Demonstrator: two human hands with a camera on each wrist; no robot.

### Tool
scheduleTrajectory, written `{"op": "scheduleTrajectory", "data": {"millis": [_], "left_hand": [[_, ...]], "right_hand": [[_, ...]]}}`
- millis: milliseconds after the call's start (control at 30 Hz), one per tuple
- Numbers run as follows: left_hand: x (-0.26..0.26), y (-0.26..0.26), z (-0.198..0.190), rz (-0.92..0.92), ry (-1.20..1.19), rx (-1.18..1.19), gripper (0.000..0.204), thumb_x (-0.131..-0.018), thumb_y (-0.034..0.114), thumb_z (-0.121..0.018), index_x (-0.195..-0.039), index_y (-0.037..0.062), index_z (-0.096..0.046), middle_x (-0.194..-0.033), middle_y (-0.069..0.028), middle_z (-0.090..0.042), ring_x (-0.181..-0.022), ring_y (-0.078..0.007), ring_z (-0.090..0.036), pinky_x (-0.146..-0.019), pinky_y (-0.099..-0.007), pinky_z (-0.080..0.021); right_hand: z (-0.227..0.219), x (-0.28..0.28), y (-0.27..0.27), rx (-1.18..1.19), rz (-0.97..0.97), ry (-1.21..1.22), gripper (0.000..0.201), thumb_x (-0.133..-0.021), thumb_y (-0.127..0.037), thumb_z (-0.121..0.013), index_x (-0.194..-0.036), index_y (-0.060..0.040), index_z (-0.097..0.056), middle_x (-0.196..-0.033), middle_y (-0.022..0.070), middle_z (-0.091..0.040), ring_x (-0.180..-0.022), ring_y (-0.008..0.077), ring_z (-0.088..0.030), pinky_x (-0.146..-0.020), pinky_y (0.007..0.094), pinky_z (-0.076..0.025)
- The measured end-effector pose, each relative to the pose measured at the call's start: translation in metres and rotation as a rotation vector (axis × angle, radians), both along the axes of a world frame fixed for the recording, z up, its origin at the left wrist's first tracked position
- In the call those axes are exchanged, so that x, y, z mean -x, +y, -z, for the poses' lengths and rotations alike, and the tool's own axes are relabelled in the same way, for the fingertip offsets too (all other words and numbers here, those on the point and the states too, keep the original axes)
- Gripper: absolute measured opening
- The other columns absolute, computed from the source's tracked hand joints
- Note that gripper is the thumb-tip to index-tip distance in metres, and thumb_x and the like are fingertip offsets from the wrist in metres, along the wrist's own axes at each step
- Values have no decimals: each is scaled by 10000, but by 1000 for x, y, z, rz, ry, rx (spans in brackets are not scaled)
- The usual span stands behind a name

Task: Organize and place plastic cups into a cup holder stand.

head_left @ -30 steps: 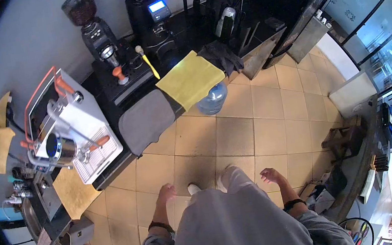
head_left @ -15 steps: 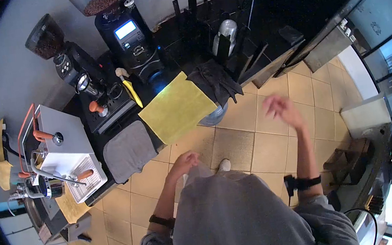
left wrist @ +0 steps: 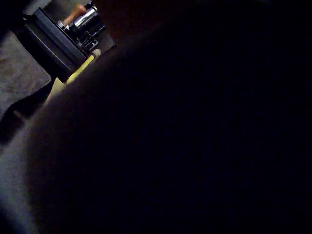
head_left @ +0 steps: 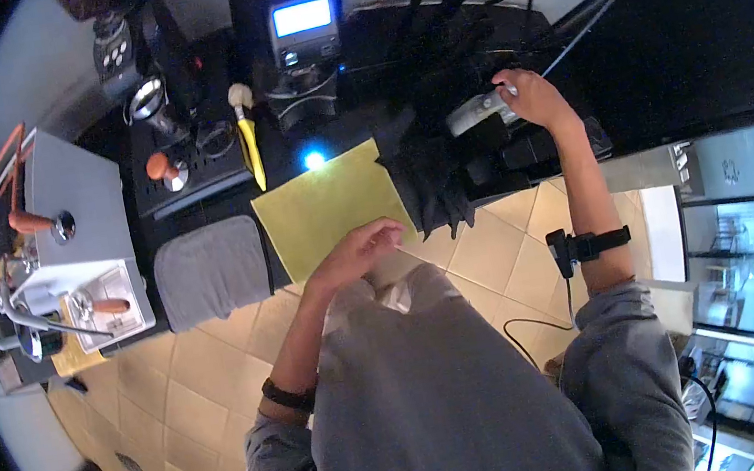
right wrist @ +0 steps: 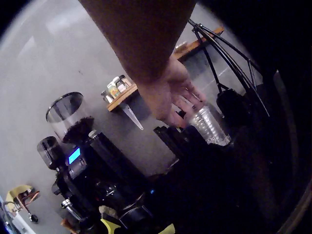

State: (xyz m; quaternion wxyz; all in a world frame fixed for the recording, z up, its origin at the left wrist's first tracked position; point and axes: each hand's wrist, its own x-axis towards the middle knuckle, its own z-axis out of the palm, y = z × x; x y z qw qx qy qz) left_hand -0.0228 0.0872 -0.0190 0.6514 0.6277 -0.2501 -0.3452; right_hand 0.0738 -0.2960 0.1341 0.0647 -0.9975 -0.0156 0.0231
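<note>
We've got the clear cup stack (head_left: 478,112) at the back R of the dark counter (head_left: 198,198), prob. light, thin-walled, slick & easily dented, so we'd best take it lightly round the rim end. Our R hand (head_left: 536,100) is at that end, fingers approx. half open, loosely bent, no firm grip visible; our L (head_left: 356,254), fingers loosely bent & holding nothing we can see, is by the yellow cloth (head_left: 325,206).

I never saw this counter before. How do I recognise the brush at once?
On the black counter, find the grinder with the lit screen. In the head view, the brush lies left of and below that screen. Its narrow yellow handle and pale bristles set it apart from the wide yellow cloth beside it and the orange-knobbed tamper.
</note>
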Motion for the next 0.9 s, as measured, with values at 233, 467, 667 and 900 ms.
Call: {"op": "scheduleTrajectory", "data": {"millis": [233, 467, 667, 900], "left_hand": [[-13, 11, -1, -52, 123, -18, 270, -1006, 193, -559, -1232, 46, -575, -1059, -44, -643, -1032, -144, -607, -933, -309, -487], [-29, -14, 11, -270, 112, 115, 272, -955, 50, -526, -1222, 32, -575, -1033, -45, -627, -1015, -145, -605, -939, -314, -486], [-39, -47, 11, -314, 106, 141, 285, -945, 51, -538, -1226, 17, -571, -1039, -53, -625, -998, -157, -608, -931, -321, -500], [-47, -64, 7, -293, 202, 194, 292, -970, 102, -536, -1252, 32, -566, -1048, -62, -623, -1005, -169, -615, -934, -321, -502]], "right_hand": [[1, -64, -12, 115, -45, 796, 676, -803, -539, -644, -1368, -176, -571, -1324, 201, -597, -1193, 352, -592, -985, 389, -493], [0, -87, -10, 100, -36, 1043, 943, -650, -595, -704, -1457, -168, -465, -1330, 212, -574, -1127, 382, -626, -871, 425, -573], [2, -87, -4, 154, 71, 1026, 856, -611, -429, -780, -1400, -237, -507, -1169, 208, -646, -889, 340, -701, -645, 437, -631], [-19, -90, 10, 175, 72, 1049, 886, -592, -465, -778, -1405, -260, -491, -1153, 220, -654, -905, 363, -700, -728, 461, -610]]}}
